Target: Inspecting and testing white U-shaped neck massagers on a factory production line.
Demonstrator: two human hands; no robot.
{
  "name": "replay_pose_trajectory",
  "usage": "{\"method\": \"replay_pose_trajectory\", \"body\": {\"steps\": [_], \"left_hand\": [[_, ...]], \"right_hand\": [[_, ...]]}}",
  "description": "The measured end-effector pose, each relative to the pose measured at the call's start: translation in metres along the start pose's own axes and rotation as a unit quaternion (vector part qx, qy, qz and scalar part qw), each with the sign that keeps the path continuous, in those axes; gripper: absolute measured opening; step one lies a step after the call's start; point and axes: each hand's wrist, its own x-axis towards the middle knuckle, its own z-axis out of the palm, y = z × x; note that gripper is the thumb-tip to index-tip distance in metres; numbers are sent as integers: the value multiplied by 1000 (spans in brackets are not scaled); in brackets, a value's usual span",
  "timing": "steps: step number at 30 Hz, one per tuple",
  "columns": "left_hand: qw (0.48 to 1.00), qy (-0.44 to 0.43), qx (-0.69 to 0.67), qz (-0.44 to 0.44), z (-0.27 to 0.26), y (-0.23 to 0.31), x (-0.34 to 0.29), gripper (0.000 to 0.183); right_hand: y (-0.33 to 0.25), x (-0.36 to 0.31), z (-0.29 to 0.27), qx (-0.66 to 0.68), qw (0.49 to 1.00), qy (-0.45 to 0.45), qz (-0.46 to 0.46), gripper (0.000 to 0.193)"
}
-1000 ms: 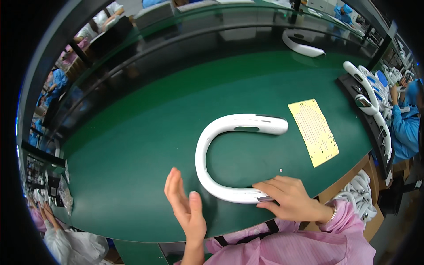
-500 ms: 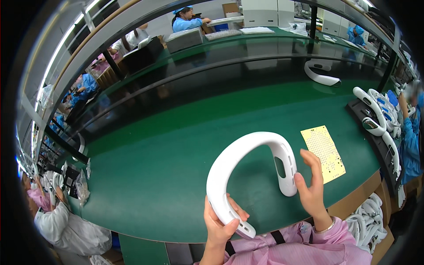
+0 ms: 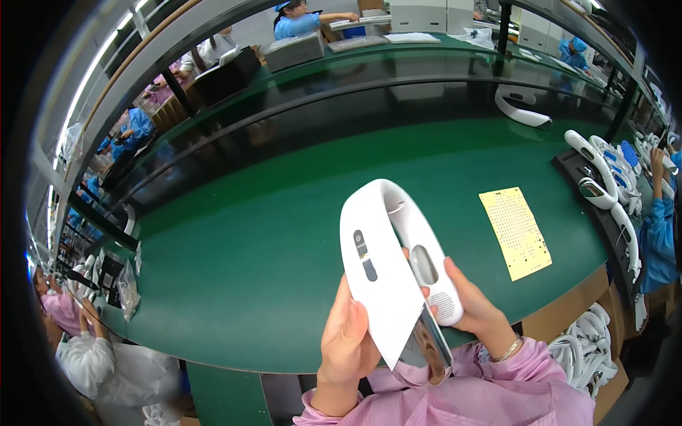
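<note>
Above the near edge of the table I hold a white U-shaped neckband device (image 3: 373,273) with both hands. Its curved middle points up and away from me. Grey oval marks show on its broad outer face, and one end is shiny chrome. The other arm has an oval window and a patch of small holes. My left hand (image 3: 346,337) is closed against the left side of the broad face, thumb up, with some fingers hidden behind it. My right hand (image 3: 472,302) grips the perforated arm from the right, its fingertips showing between the two arms.
A yellow perforated board (image 3: 516,233) lies on the green table (image 3: 234,263) to the right. Beyond it, a black tray (image 3: 597,206) carries similar white devices. Another white neckband (image 3: 524,113) rests at the back. A cardboard box (image 3: 568,312) of white parts stands lower right. Co-workers sit around.
The device has turned so its broad marked face and chrome end now show. My right hand has moved in and closed on the perforated arm. My left hand has shifted its hold upward.
</note>
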Motion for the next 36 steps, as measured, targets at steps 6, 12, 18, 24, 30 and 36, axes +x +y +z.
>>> {"method": "replay_pose_trajectory", "body": {"steps": [6, 12, 18, 24, 30, 36], "left_hand": [[999, -3, 31, 15, 2, 0, 6, 61], [997, 1, 79, -16, -4, 9, -4, 71], [972, 39, 230, 34, -19, -2, -14, 64], [952, 195, 226, 73, -66, -21, -5, 48], [965, 251, 80, 13, -72, -27, 9, 52], [977, 201, -2, -71, -85, -40, 4, 47]], "right_hand": [[1, 2, 4, 50, 998, -16, 23, 63], [-7, -3, 1, -74, 991, 28, -111, 61], [-17, -15, -9, -217, 936, 23, -275, 63], [-25, -44, 13, -356, 891, -23, -281, 74], [-35, -57, 76, -426, 867, -123, -228, 70], [-34, -56, 100, -445, 849, -164, -232, 67]]}}
